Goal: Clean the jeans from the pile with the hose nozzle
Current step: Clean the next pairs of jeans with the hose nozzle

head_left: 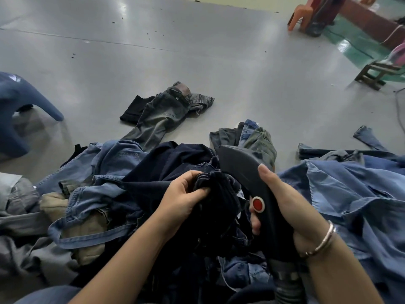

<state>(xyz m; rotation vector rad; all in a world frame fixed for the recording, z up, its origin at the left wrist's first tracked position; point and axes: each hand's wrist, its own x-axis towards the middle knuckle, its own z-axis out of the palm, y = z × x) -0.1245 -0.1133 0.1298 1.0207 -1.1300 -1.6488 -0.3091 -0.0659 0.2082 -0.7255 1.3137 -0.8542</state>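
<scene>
A big pile of jeans (105, 172) in light blue, dark navy and grey lies across the floor in front of me. My left hand (186, 194) grips a bunched fold of the dark navy jeans (166, 163) at the middle of the pile. My right hand (282, 202) holds the black hose nozzle (243, 170) by its handle, with a red button (258, 204) on the side. The nozzle's wide head points forward and sits just right of the gripped fold. A ribbed hose (287, 288) runs down from the handle.
A grey-green pair of jeans (162, 115) lies spread on the grey floor beyond the pile, next to a black garment (133, 110). A blue plastic stool (19, 106) stands at left. An orange chair (300, 14) and a wooden stool (377, 73) stand far right.
</scene>
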